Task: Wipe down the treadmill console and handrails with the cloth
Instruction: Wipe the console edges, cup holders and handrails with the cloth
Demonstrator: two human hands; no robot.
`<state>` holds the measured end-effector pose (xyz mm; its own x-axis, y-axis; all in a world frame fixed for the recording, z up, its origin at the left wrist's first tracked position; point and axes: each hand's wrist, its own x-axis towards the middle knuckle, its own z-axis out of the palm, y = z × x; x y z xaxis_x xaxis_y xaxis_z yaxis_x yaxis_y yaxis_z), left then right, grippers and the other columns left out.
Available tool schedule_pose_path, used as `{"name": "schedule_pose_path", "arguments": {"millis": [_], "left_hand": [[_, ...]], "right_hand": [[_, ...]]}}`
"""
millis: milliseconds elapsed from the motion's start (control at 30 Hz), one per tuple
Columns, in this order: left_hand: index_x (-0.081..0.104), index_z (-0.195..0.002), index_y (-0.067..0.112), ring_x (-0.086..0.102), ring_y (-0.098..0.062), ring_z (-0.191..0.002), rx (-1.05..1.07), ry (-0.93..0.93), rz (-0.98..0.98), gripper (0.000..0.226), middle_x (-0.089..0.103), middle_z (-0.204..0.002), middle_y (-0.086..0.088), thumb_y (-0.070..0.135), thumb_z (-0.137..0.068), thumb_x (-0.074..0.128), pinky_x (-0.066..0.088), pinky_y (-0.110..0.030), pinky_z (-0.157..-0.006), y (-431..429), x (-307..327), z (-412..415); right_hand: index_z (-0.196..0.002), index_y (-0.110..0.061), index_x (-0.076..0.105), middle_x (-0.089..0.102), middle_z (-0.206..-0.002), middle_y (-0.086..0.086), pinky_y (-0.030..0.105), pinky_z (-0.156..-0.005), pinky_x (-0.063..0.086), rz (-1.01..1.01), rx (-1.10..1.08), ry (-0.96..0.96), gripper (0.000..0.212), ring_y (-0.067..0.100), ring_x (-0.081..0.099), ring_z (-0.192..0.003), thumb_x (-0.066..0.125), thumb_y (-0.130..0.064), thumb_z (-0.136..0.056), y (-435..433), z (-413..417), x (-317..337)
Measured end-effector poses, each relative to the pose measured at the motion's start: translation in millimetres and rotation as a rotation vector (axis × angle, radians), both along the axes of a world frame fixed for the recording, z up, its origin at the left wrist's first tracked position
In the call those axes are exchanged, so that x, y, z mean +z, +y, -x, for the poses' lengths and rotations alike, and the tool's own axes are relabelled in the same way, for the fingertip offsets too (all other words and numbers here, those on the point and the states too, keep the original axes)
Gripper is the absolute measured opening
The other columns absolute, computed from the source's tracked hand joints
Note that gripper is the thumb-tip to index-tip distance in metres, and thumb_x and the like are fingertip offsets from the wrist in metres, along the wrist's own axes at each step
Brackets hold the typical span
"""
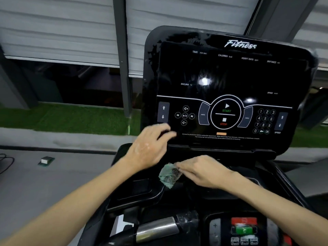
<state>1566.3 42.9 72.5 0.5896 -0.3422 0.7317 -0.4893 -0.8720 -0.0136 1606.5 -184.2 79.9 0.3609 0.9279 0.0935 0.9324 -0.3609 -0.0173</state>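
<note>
Cloth [170,174] in fingers [184,168] of right hand [204,172], just below left hand [147,148]

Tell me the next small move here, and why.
Probably lift the cloth, pinched in the right hand, up onto the console face: it sits bunched below the panel, and the left hand hovers open by the panel's lower-left corner.

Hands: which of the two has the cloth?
The right hand pinches the green patterned cloth at its fingertips, below the console. The left hand holds nothing, its fingers spread by the console's lower left corner.
</note>
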Motion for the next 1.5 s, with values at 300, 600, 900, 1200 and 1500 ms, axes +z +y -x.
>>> {"name": "schedule_pose_path", "arguments": {"millis": [300, 600, 900, 1200, 1500], "left_hand": [[0.052, -0.134, 0.01, 0.057, -0.018, -0.115, -0.009, 0.426, -0.102, 0.049, 0.056, -0.129, -0.006, 0.034, -0.092, 0.06, 0.052, -0.029, -0.097, -35, -102, 40], [0.065, -0.123, 0.016, 0.057, -0.014, -0.098, 0.107, 0.592, 0.081, 0.045, 0.061, -0.119, 0.003, 0.043, -0.086, 0.063, 0.051, -0.028, -0.092, -32, -107, 30], [0.058, -0.131, 0.005, 0.059, -0.025, -0.119, 0.056, 0.623, 0.019, 0.069, 0.06, -0.133, -0.007, 0.004, -0.067, 0.083, 0.055, -0.035, -0.092, -44, -106, 42], [0.021, -0.155, 0.017, 0.016, -0.009, -0.147, -0.008, 0.799, -0.024, 0.078, 0.018, -0.161, 0.006, -0.013, -0.087, 0.046, 0.024, -0.024, -0.119, -61, -96, 10], [0.056, -0.135, 0.009, 0.062, -0.01, -0.117, 0.022, 0.677, -0.128, 0.063, 0.054, -0.143, -0.006, 0.026, -0.08, 0.08, 0.057, -0.023, -0.078, -65, -94, 13]], "right_hand": [[-0.125, -0.001, 0.058, 0.059, -0.121, 0.018, 0.039, -0.09, 0.046, -0.66, -0.233, -0.535, 0.036, 0.032, 0.056, -0.108, 0.051, -0.012, -0.091, -8, -87, 115], [-0.152, -0.006, 0.016, 0.011, -0.16, 0.015, 0.045, -0.119, 0.011, -0.317, -0.33, -0.568, 0.057, 0.027, 0.009, -0.148, 0.027, -0.027, -0.101, 13, -136, 100], [-0.153, -0.006, 0.012, 0.009, -0.16, 0.016, 0.046, -0.119, 0.009, -0.349, -0.32, -0.67, 0.058, 0.028, 0.006, -0.148, 0.025, -0.029, -0.101, 15, -145, 91], [-0.153, -0.006, 0.014, 0.011, -0.159, 0.016, 0.046, -0.119, 0.01, -0.382, -0.305, -0.68, 0.058, 0.028, 0.008, -0.148, 0.025, -0.029, -0.101, 15, -146, 92], [-0.153, -0.007, 0.014, 0.012, -0.159, 0.015, 0.046, -0.119, 0.011, -0.395, -0.313, -0.693, 0.057, 0.028, 0.009, -0.148, 0.026, -0.029, -0.101, 16, -145, 90]]}}
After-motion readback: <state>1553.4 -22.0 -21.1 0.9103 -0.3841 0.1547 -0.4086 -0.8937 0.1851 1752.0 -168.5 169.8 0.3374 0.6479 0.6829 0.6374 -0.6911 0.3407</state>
